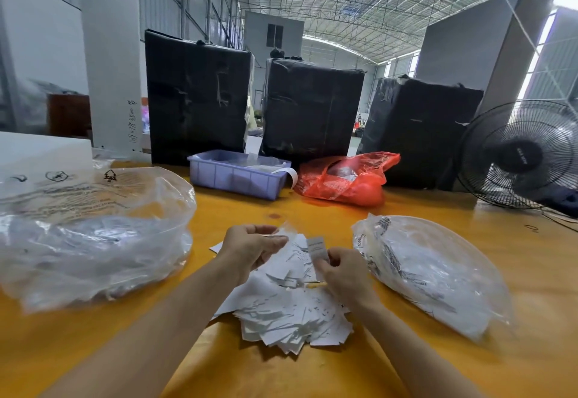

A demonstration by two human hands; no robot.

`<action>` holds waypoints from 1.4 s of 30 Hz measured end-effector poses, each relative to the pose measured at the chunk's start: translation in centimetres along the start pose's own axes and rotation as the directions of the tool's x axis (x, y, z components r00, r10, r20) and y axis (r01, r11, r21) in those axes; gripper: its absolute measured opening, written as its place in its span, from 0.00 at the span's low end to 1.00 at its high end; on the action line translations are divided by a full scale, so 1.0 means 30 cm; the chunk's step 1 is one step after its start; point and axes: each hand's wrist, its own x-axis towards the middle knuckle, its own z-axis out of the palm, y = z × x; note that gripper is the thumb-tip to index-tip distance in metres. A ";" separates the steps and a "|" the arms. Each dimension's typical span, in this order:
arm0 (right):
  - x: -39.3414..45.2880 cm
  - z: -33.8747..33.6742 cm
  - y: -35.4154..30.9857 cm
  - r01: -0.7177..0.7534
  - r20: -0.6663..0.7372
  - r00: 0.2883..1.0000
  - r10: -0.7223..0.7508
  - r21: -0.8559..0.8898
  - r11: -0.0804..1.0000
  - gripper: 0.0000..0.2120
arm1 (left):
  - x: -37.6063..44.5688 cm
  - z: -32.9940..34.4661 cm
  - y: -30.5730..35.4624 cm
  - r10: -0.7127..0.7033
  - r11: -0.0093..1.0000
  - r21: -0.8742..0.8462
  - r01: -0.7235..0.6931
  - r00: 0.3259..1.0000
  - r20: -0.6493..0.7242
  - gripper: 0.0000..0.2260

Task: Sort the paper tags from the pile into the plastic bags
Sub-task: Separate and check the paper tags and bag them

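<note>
- print on the pile of paper tags [291, 313] too small to read;
- left clear bag [90, 235] blurred, cut by the frame's edge;
- fan [519, 153] cropped at right.

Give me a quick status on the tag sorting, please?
Right hand pinching one tag; left hand gripping a few more. Pile still large, clear bags either side. Nothing in the way.

R hand [339, 268] pinches tag [316, 246]

Both hands raised, fingers curled, pinching: left [253, 246], right [339, 269].
</note>
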 end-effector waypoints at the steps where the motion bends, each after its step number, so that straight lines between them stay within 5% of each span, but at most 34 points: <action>1: 0.000 -0.008 0.007 0.023 -0.037 0.999 -0.021 0.054 0.998 0.18 | -0.001 0.002 0.001 -0.003 1.000 -0.003 0.003 1.000 0.005 0.12; 3: 0.001 -0.026 0.008 -0.017 -0.078 0.996 0.039 0.268 0.963 0.04 | -0.006 0.008 0.001 -0.004 1.000 0.000 0.004 1.000 0.022 0.12; 7: 0.012 -0.048 -0.010 -0.090 -0.044 0.989 0.138 0.558 0.825 0.29 | -0.016 0.021 -0.001 -0.002 0.999 0.033 -0.001 0.996 0.089 0.13; 13: 0.024 -0.079 -0.072 -0.171 0.008 0.964 0.266 0.783 0.598 0.06 | -0.025 0.031 -0.014 0.036 0.985 0.160 -0.058 0.989 0.141 0.10; 16: 0.022 -0.075 -0.080 -0.163 -0.004 0.957 0.291 0.820 0.548 0.05 | -0.028 0.031 -0.018 0.044 0.978 0.197 -0.073 0.988 0.149 0.10; 28: 0.013 -0.046 -0.073 -0.029 -0.195 0.959 0.207 0.658 0.752 0.05 | -0.041 0.043 -0.015 0.000 0.984 0.173 -0.030 0.986 0.167 0.12; 37: 0.001 -0.025 -0.077 -0.017 -0.158 0.976 0.153 0.638 0.769 0.07 | -0.050 0.055 -0.011 -0.018 0.993 0.118 -0.001 0.988 0.156 0.13; 42: 0.000 -0.035 -0.089 0.040 -0.248 0.955 0.161 0.649 0.760 0.04 | -0.047 0.051 -0.010 -0.023 0.996 0.094 0.010 0.991 0.135 0.12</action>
